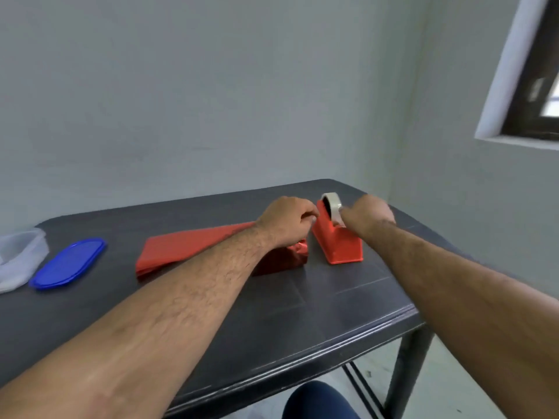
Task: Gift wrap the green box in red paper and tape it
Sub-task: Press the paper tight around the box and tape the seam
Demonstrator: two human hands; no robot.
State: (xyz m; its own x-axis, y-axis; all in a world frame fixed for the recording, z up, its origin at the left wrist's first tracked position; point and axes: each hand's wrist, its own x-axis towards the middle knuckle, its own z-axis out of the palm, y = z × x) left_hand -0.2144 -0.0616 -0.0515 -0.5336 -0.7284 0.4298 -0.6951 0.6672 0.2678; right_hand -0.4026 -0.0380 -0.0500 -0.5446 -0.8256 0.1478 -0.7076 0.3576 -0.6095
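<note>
A box wrapped in shiny red paper (292, 257) lies on the dark table (302, 313), partly hidden under my left wrist; no green shows. Just right of it stands a red tape dispenser (338, 243) with a roll of clear tape (332, 204) on top. My left hand (287, 220) hovers over the box beside the dispenser, fingertips pinched together on what looks like the end of the tape. My right hand (367, 213) grips the dispenser at the roll from the right side.
A folded stack of red paper (187, 246) lies left of the box. A blue oval lid (68, 264) and a clear plastic container (16, 258) sit at the table's left end. A wall runs behind the table. The table's right front corner is near my right forearm.
</note>
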